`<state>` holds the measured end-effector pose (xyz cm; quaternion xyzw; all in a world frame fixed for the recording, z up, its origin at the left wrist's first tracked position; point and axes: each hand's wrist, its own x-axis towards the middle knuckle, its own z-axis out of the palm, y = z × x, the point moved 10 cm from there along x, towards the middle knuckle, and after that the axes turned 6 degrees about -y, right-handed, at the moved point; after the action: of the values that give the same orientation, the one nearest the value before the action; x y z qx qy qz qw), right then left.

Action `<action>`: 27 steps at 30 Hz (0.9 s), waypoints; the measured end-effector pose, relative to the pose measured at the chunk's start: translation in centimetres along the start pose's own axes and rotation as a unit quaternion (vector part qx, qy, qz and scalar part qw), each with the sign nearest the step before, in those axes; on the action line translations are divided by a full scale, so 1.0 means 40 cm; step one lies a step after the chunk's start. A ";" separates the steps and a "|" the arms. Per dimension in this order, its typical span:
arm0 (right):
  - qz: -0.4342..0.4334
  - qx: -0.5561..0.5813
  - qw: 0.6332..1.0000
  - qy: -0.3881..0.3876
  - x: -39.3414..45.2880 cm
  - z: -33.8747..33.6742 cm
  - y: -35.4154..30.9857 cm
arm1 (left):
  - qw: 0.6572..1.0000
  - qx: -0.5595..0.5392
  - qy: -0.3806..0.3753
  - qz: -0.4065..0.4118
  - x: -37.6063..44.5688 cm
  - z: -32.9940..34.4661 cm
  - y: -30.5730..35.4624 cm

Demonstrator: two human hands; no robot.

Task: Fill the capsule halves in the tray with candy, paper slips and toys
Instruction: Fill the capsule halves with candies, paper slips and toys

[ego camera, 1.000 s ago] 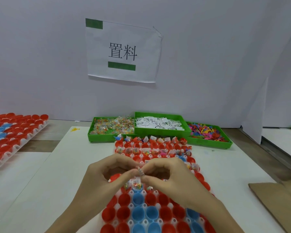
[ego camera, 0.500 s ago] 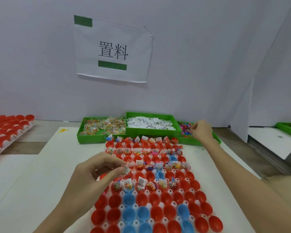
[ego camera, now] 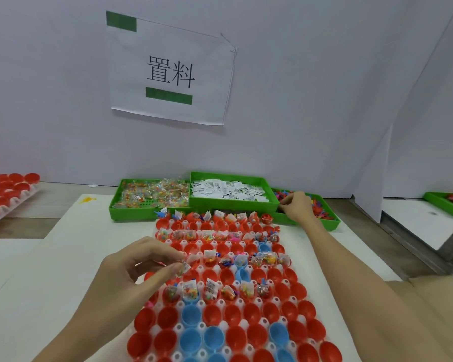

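Pinching a small paper slip [ego camera: 185, 267] between thumb and forefinger of the left hand [ego camera: 131, 275], just above the left side of the capsule tray [ego camera: 228, 291]. Reaching with the right hand [ego camera: 297, 207] into the green toy bin [ego camera: 322, 212] at far right, fingers curled down among the coloured toys [ego camera: 318, 209]; cannot tell whether a toy is caught yet. Likely very light and limp, this slip: easily bent, easily blown or flicked off, so best held by an edge and dropped straight into an open capsule half [ego camera: 168, 317]. Probably stiff and light, those toys, with prongs that may snag neighbours; better lifted singly by a limb. Crinkly and slippery by the look, the candy packets [ego camera: 152, 195] in the left bin, beside the slip bin [ego camera: 233, 190]. Many near rows unfilled, far rows partly loaded.
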<state>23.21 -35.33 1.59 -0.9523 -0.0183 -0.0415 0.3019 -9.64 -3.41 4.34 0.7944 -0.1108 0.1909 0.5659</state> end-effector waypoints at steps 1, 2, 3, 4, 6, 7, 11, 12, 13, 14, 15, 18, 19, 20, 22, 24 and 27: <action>0.000 0.002 1.000 0.013 -0.006 -0.008 0.002 | 1.000 0.001 0.001 -0.004 0.000 0.000 -0.004; 0.000 0.005 0.999 0.035 -0.014 -0.019 0.005 | 1.000 0.004 0.000 -0.007 -0.001 -0.001 -0.005; 0.002 0.016 0.998 0.061 -0.025 -0.033 0.010 | 1.000 0.010 -0.001 -0.007 -0.002 0.000 -0.005; 0.003 0.036 0.996 0.088 -0.038 -0.046 0.014 | 1.000 0.017 -0.003 -0.006 -0.002 0.001 -0.003; 0.001 0.085 0.988 0.131 -0.071 -0.074 0.017 | 1.000 0.029 -0.005 -0.007 -0.002 0.001 -0.002; -0.003 0.113 0.983 0.142 -0.090 -0.085 0.013 | 0.999 0.032 -0.004 -0.008 -0.002 0.000 -0.002; -0.048 0.245 0.961 0.115 -0.202 -0.108 -0.044 | 0.999 0.030 -0.001 -0.009 -0.002 -0.002 0.002; -0.071 0.274 0.955 0.091 -0.242 -0.108 -0.071 | 1.000 0.024 -0.001 -0.010 -0.002 -0.002 0.003; -0.100 0.299 0.947 0.060 -0.286 -0.105 -0.102 | 1.000 0.015 -0.004 -0.012 -0.002 0.001 0.003; -0.130 0.319 0.938 0.027 -0.331 -0.099 -0.134 | 1.000 0.004 -0.006 -0.013 -0.002 0.004 0.003; -0.157 0.334 0.929 -0.006 -0.375 -0.093 -0.162 | 1.000 -0.004 -0.007 -0.016 -0.003 0.006 0.003; -0.189 0.350 0.915 -0.074 -0.475 -0.072 -0.208 | 1.000 -0.020 -0.011 -0.019 -0.004 0.012 0.006; -0.191 0.349 0.913 -0.088 -0.496 -0.066 -0.215 | 1.000 -0.021 -0.015 -0.016 -0.006 0.015 0.009; -0.197 0.344 0.913 -0.101 -0.511 -0.062 -0.221 | 1.000 -0.020 -0.019 -0.014 -0.007 0.019 0.012; -0.214 0.324 0.914 -0.121 -0.533 -0.060 -0.233 | 0.999 -0.019 -0.027 -0.012 -0.008 0.029 0.016; -0.226 0.302 0.914 -0.150 -0.545 -0.054 -0.240 | 0.999 -0.025 -0.031 -0.021 -0.009 0.043 0.012; -0.226 0.272 0.913 -0.205 -0.550 -0.026 -0.231 | 0.998 -0.030 -0.043 -0.029 0.000 0.078 0.021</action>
<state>0.68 -28.61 5.76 -0.7914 -0.3047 0.0940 0.5216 -9.40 -6.65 4.17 0.7873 -0.1181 0.1367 0.5895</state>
